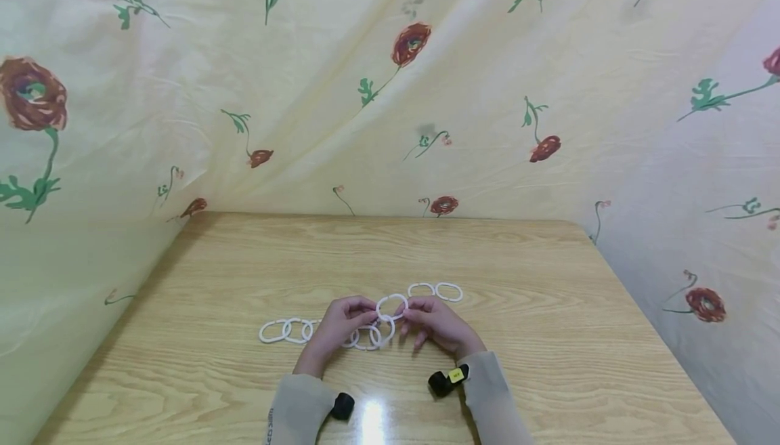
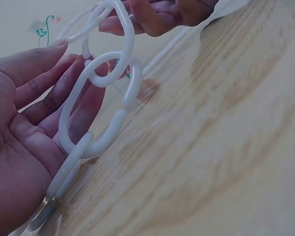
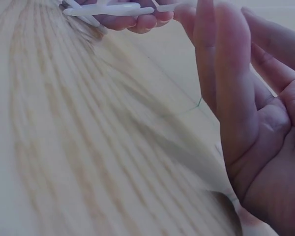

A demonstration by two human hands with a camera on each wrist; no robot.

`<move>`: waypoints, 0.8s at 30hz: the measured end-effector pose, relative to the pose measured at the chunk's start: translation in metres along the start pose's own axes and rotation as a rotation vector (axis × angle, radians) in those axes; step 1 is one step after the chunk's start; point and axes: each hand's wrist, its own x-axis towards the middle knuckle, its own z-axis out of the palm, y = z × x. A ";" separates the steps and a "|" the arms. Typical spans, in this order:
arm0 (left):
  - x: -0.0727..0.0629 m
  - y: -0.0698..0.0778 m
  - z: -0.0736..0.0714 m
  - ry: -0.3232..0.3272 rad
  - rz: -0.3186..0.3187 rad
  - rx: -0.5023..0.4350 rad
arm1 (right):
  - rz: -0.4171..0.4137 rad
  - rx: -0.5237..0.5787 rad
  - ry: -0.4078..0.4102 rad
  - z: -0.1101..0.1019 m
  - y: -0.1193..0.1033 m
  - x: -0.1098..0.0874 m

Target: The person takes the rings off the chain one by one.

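A white plastic link (image 1: 392, 296) is held up between both hands at the end of a chain of white links (image 1: 273, 332). My left hand (image 1: 335, 330) pinches its left side between thumb and fingers, while my right hand (image 1: 441, 323) pinches the right side with its fingertips. In the left wrist view, a chain link (image 2: 65, 115) with a small gap in its side hangs beside the left fingers, joined to the links above and below. Part of the chain on the table is hidden behind the left hand.
Two loose white links, a left one (image 1: 420, 285) and a right one (image 1: 449, 292), lie just beyond the right hand on the wooden table (image 1: 518, 262). A flowered cloth (image 1: 317, 93) hangs behind the table and along its sides.
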 end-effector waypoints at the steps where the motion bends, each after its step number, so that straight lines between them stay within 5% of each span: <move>1: 0.000 0.000 0.000 0.002 -0.002 -0.001 | 0.000 0.007 0.000 0.000 0.000 0.000; 17: -0.001 0.001 -0.001 -0.030 0.016 0.065 | -0.087 0.102 -0.016 0.001 -0.001 0.000; 24: -0.002 -0.001 -0.003 -0.095 0.034 0.083 | -0.148 0.135 -0.030 0.001 0.000 0.000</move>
